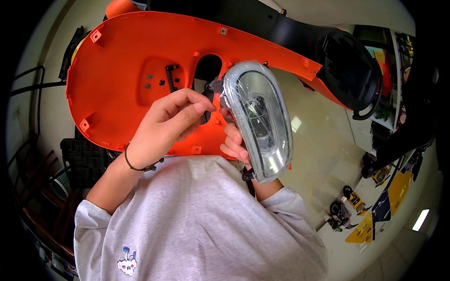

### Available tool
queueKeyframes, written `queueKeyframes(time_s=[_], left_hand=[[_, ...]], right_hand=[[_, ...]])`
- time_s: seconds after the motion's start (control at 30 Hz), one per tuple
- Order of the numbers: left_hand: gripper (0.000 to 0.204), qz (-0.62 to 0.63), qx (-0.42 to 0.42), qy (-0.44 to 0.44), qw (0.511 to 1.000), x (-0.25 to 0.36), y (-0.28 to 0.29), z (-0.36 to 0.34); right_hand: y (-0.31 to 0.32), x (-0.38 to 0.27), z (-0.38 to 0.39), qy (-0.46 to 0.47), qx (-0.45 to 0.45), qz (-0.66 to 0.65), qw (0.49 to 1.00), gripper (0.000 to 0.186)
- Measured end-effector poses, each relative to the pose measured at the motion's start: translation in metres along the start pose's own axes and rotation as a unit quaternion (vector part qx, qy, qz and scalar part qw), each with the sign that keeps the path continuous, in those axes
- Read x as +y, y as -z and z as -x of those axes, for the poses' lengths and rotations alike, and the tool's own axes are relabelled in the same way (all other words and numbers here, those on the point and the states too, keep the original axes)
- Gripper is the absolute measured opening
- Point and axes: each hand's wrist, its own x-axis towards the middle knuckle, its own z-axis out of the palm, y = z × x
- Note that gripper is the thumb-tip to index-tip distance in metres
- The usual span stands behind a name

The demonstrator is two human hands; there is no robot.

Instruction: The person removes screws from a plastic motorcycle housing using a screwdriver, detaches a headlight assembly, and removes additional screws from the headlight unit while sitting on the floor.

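Note:
A headlight unit (pixel 262 117) with a clear lens and silver surround stands tilted in front of me, and crinkled clear film clings to its edge. My right hand (pixel 236 143) grips it from behind and below; part of that hand is hidden by the lamp. Beside the lamp's left edge, my left hand (pixel 171 119) has curled fingers with thumb and index finger close together; whatever lies between them is too small to make out. Behind both hands lies a large orange moulded panel (pixel 112 56) with clips along its rim, an oblong opening and a black L-shaped piece (pixel 170 77).
A black glossy rounded part (pixel 349 70) extends from the panel's far right. At the left stands a black tool case (pixel 84 161). Small model motorcycles (pixel 355 201) and yellow-and-navy sheets (pixel 401 189) are at the right, near shelves (pixel 398 70).

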Motion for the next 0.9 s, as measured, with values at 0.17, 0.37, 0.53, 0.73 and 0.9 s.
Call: queueKeyframes(time_s=[0.17, 0.37, 0.53, 0.73, 0.9], left_hand=[[0.022, -0.005, 0.002, 0.016, 1.0, -0.003, 0.002, 0.001], [0.024, 0.04, 0.038, 0.031, 0.998, -0.003, 0.002, 0.002], [0.025, 0.049, 0.037, 0.014, 0.998, -0.008, 0.005, 0.001], [0.024, 0.051, 0.042, 0.007, 0.998, -0.007, 0.004, 0.002], [0.022, 0.031, 0.07, -0.011, 0.997, -0.008, 0.003, 0.001]], right_hand=[[-0.01, -0.003, -0.012, -0.013, 0.026, 0.027, 0.999, 0.067], [-0.006, 0.0, -0.002, -0.007, 0.052, 0.019, 0.998, 0.066], [-0.005, -0.002, 0.001, 0.004, 0.087, 0.026, 0.996, 0.065], [0.002, -0.003, 0.007, 0.022, 0.136, 0.021, 0.99, 0.064], [0.007, -0.003, 0.013, 0.039, 0.166, 0.015, 0.985, 0.064]])
